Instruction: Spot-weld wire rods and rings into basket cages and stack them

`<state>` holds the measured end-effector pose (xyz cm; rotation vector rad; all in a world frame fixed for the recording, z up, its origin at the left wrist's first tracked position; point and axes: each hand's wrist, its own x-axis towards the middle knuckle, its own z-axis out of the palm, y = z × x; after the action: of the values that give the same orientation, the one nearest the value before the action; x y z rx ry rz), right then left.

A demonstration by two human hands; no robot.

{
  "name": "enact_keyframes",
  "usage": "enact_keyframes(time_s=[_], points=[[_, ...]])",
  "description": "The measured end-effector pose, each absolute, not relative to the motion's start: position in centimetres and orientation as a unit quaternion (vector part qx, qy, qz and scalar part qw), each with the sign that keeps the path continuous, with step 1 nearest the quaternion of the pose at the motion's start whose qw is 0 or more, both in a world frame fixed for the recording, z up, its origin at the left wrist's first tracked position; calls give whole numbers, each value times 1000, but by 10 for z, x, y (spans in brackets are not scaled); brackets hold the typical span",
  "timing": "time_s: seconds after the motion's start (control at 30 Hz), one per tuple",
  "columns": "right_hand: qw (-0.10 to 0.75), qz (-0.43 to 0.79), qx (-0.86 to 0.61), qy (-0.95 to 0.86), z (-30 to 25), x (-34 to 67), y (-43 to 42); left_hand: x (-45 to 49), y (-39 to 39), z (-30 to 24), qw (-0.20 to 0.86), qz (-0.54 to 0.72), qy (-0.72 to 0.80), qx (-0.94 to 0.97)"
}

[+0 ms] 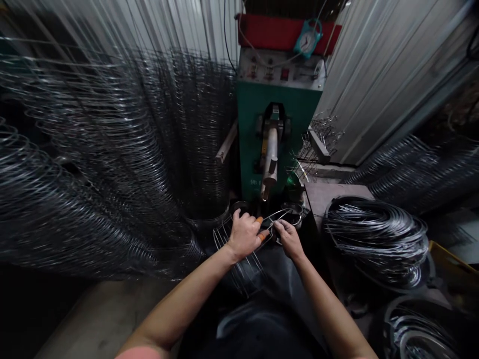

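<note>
My left hand (244, 234), with orange coverings at two fingers, is closed around a wire frame (247, 271) made of thin bent metal rods. The frame hangs low over my lap, and my palm hides part of it. Close by on the right, my right hand (288, 237) pinches a thin metal wire (275, 217) at the frame's upper end. Just beyond both hands, the metal arm (270, 162) of a green machine (250, 129) points down toward them. Whether the wire touches the machine arm cannot be told.
Tall stacks of wire rings (123, 134) crowd the left side. On the right, a wire bundle (377, 234) lies in a round container beside a board (337, 192). More wire fills a lower container (396, 314). A blue clock (309, 40) hangs on the machine.
</note>
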<state>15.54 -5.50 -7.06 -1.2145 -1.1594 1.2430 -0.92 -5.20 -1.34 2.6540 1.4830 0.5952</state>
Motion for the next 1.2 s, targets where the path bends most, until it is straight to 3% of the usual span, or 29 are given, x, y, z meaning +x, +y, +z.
enact_keyframes(time_s=[0.3,0.57,0.87,1.0,1.2], points=[[549,521,-489,-433,-81,144,-24,-11,-17,-13,87,220,470,851],[575,551,-463,-390,-84,132,-1,-13,5,-7,35,144,477,866],[581,567,-477,-337,-75,129,16,-6,21,-5,57,130,501,854],[529,578,-488,-385,-71,139,-7,-3,18,-7,54,138,514,845],[351,601,-440,-567,-82,136,-86,0,12,-11,49,164,531,830]])
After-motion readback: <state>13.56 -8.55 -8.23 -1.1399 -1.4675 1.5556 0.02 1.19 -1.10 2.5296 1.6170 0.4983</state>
